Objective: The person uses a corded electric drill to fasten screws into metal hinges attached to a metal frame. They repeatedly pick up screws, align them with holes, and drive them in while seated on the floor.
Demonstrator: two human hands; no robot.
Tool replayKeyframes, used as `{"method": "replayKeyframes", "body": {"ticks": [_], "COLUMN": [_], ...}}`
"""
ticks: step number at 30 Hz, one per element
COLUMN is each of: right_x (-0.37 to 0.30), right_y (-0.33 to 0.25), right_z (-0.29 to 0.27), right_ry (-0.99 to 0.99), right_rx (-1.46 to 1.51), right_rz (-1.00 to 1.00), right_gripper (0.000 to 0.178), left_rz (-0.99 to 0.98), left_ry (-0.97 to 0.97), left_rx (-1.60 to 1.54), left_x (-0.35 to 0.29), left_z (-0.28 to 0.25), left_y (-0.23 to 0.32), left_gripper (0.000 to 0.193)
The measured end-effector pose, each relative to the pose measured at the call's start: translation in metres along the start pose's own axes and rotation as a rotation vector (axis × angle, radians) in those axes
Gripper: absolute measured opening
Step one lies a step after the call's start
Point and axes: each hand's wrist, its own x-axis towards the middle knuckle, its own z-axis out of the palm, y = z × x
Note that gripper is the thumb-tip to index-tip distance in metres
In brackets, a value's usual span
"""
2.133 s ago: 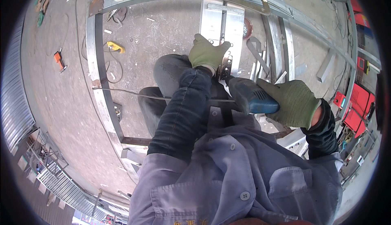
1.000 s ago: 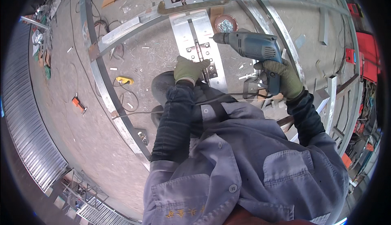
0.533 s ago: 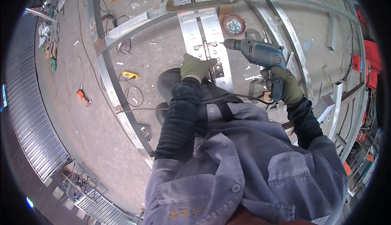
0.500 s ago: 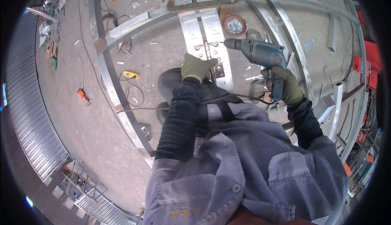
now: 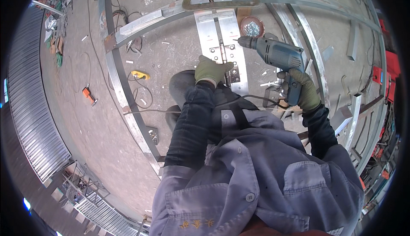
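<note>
Steel framing (image 5: 115,72) spans the floor (image 5: 98,129). The right hand (image 5: 305,89) grips the drill (image 5: 276,53), moved farther off; the left hand's (image 5: 210,70) grip is unclear.

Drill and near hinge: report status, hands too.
Right hand grips drill, pointing left. Left hand at near hinge. Bowl close by drill's nose.

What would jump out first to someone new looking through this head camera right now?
Probably the blue-grey power drill, held by its handle in the gloved right hand, its bit pointing left. Next, the gloved left hand at the dark hinge on the silver plates, near the centre. Beyond the drill's tip, a round reddish-brown dish of small metal pieces also stands out on the floor.
</note>
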Motion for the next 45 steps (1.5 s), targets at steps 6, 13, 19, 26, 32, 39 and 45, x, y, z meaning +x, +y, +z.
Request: {"method": "replayKeyframes", "body": {"ticks": [6,13,19,26,32,39,45], "right_x": [0.015,0.000,0.022,-0.005,-0.003,0.006,0.009], "right_y": [-0.007,-0.015,-0.013,-0.013,0.003,0.055,0.082], "right_z": [0.018,0.005,0.010,0.033,0.052,0.138,0.163], "right_ry": [0.000,0.017,-0.025,-0.078,-0.380,-0.674,-0.638], "right_rx": [-0.086,-0.052,-0.088,-0.248,-0.120,0.008,-0.258], "right_rz": [0.101,-0.019,0.023,0.019,0.000,0.146,0.245], "right_gripper": [0.048,0.046,0.044,0.051,0.063,0.057,0.055], "left_rz": [0.053,-0.026,0.039,0.181,0.241,-0.601,-0.782], "left_ry": [0.016,-0.037,-0.013,0.142,0.846,1.076,0.302], "left_rx": [0.030,-0.025,0.009,-0.225,-0.502,-0.565,-0.070], "left_x": [-0.004,0.000,0.013,-0.008,-0.122,-0.363,-0.435], "left_z": [-0.003,0.000,0.008,-0.009,-0.097,-0.044,0.146], "left_y": [-0.002,-0.004,0.000,-0.033,-0.163,-0.471,-0.501], "left_gripper": [0.110,0.110,0.124,0.106,0.059,0.040,0.074]}}
